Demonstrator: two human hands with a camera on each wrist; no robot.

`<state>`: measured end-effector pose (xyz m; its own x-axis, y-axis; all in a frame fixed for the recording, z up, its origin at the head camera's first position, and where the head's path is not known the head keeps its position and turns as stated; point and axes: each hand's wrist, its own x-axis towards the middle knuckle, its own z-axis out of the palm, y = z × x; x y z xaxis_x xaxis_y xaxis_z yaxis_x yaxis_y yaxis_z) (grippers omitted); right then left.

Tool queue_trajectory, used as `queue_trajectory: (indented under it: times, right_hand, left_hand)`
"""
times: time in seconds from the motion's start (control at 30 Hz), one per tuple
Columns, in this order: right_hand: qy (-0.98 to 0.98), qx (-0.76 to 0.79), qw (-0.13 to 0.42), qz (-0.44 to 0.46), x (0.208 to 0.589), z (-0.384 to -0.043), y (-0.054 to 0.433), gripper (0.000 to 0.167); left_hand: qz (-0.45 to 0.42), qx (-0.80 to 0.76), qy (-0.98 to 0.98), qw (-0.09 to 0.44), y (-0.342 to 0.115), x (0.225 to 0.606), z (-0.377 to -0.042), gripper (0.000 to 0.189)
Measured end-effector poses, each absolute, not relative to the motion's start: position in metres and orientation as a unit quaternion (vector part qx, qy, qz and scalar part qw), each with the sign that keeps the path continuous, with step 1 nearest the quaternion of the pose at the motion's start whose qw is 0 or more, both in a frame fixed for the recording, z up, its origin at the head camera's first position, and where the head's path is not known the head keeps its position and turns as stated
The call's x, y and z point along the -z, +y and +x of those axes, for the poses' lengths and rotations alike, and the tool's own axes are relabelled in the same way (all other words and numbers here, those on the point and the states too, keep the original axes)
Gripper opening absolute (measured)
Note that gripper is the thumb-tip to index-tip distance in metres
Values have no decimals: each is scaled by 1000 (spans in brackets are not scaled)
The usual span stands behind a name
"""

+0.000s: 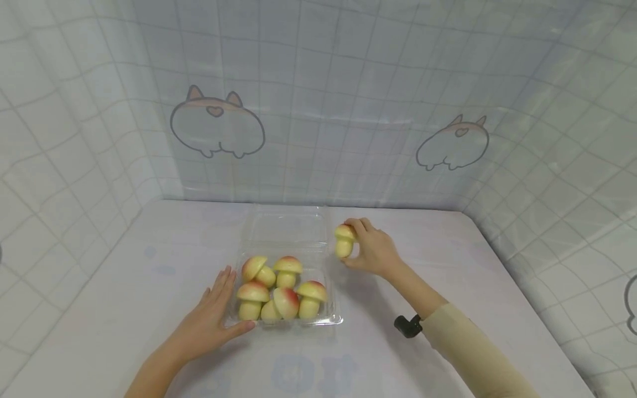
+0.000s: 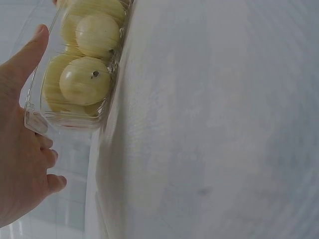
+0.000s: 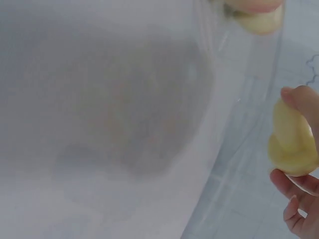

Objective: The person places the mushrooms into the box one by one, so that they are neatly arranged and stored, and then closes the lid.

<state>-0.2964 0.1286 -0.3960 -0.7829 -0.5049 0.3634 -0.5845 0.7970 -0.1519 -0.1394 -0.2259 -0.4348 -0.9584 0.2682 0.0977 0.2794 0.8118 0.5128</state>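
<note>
My right hand (image 1: 374,251) pinches a yellow toy mushroom (image 1: 343,247) with a reddish cap top, thumb at its stem end and fingers over the cap. It is held upright to the right of a clear plastic clamshell box (image 1: 336,319). The right wrist view shows the same mushroom (image 3: 288,127) between thumb and fingertips. Several similar mushrooms (image 1: 287,271) sit inside the box, some upright, some tipped over. Along the box's left side lies my left hand (image 1: 206,326), fingers straight, thumb at the near left corner. In the left wrist view, round stem ends (image 2: 84,82) show through the box wall.
The transparent lid (image 1: 288,228) lies folded back on the far side of the box. A pale tablecloth (image 1: 164,237) covers the table. Gridded curtains (image 1: 318,110) with cartoon animals stand at the back and sides. A black device (image 1: 408,326) is at the right wrist.
</note>
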Motion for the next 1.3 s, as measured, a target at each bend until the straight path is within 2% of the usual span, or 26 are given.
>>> queue_trajectory:
  times: [0.73, 1.3]
  right_hand:
    - [-876, -175, 223, 391, 379, -273, 96, 80]
    - [-878, -133, 203, 412, 394, -265, 86, 81]
  left_hand:
    - [-141, 277, -950, 6, -226, 434, -139, 110]
    - [-143, 275, -951, 13, -224, 436, -140, 110]
